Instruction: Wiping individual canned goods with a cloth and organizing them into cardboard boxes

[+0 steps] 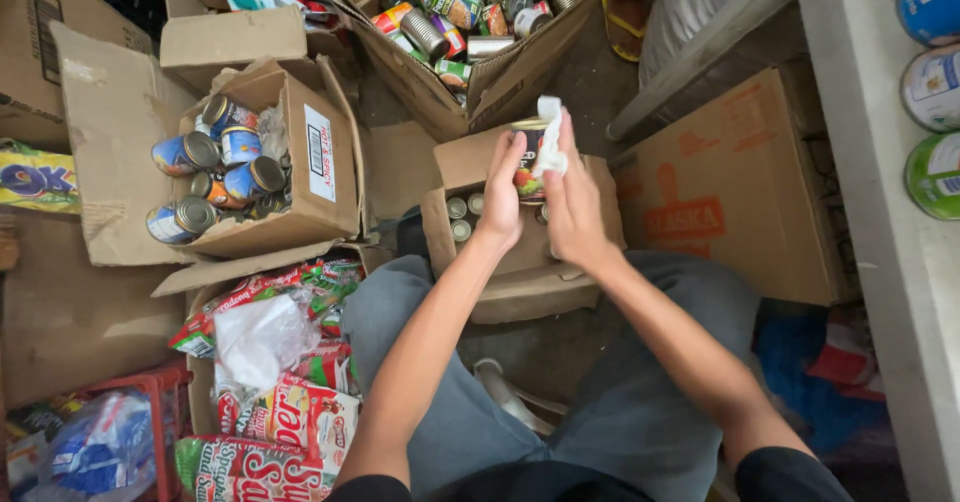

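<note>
A concrete floor (585, 92) is seen, on which several cardboard boxes are set. An open box of blue-labelled cans (290, 152) is placed at the left, a larger box of mixed cans (500, 72) at the top, and a small box of upright cans (510, 262) in the middle. A closed box with orange print (740, 182) is stood at the right. A light shelf (880, 242) with cans (935, 82) is seen at the right edge.

A dark-labelled can (527, 162) sits between both hands over a small cardboard box (520, 252), blue-labelled cans (215, 177) fill the left box (300, 142), and red-green packets (290, 412) lie below.
</note>
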